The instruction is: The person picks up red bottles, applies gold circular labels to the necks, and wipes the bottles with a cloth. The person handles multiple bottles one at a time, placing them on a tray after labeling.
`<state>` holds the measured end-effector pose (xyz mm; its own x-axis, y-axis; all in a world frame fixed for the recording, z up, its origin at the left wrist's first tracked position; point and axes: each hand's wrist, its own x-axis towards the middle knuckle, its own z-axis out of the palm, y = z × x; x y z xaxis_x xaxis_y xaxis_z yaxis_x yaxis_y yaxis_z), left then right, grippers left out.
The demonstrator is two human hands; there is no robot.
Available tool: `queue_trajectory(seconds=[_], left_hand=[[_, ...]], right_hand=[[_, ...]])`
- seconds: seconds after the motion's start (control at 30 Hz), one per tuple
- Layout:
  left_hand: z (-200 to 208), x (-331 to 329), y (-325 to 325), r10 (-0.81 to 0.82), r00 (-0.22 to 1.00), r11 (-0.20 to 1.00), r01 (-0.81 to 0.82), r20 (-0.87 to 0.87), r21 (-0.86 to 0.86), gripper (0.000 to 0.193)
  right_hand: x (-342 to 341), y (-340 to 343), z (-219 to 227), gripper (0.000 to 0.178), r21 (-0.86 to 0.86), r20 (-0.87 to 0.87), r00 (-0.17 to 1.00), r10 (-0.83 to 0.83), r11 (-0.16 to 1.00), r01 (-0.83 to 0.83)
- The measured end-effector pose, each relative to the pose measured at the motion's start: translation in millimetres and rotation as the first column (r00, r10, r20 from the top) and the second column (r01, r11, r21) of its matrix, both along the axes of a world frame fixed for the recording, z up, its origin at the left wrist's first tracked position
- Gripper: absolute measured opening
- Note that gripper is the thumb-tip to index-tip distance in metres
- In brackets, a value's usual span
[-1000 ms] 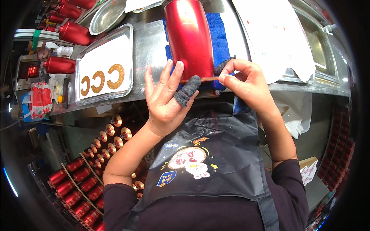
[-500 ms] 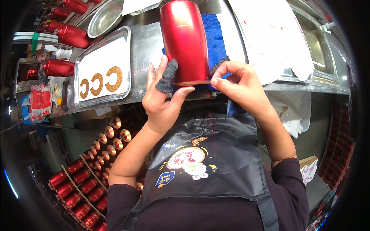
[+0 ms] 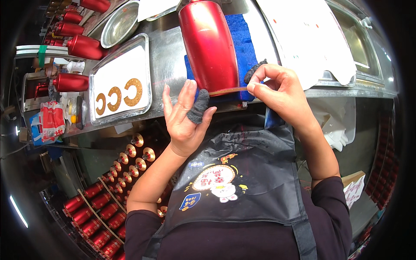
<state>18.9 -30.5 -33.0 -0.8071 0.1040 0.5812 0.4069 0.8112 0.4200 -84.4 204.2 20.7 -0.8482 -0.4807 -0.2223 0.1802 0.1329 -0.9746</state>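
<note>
A large glossy red bottle (image 3: 208,47) lies on a blue cloth (image 3: 242,39), its base toward me. A thin gold strip (image 3: 227,91) runs along the base edge and reaches past its right side. The thumb and forefinger of my right hand (image 3: 279,89) pinch the strip's right end. A dark knitted cover sits on one of its fingers. My left hand (image 3: 184,117) is open at the lower left of the base, fingers stretched, with a dark knitted cover on one finger. Whether it touches the bottle I cannot tell.
Left of the cloth, a metal tray (image 3: 149,86) holds a white sheet with gold C-shaped pieces (image 3: 133,92). A metal bowl (image 3: 119,26) and several red bottles (image 3: 71,82) stand beyond. White sheets (image 3: 299,39) lie at right. Below the counter are racked red bottles (image 3: 102,199).
My left hand has drawn down and away from the bottle's base, fingers spreading. My right hand keeps its pinch on the strip. The whole view has shifted slightly.
</note>
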Motion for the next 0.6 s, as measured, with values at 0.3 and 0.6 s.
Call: queue_trajectory(seconds=[0.3, 0.6], left_hand=[[21, -14, 7, -0.022, 0.996, 0.987, 0.008, -0.086, -0.159, 0.033], [25, -37, 26, 0.054, 0.996, 0.981, -0.065, -0.065, -0.183, 0.041]], right_hand=[[-1, -2, -11, 0.010, 0.004, 0.049, 0.999, 0.001, 1.000, -0.002], [-1, -7, -19, 0.010, 0.017, 0.069, 0.997, 0.046, 0.999, -0.047]])
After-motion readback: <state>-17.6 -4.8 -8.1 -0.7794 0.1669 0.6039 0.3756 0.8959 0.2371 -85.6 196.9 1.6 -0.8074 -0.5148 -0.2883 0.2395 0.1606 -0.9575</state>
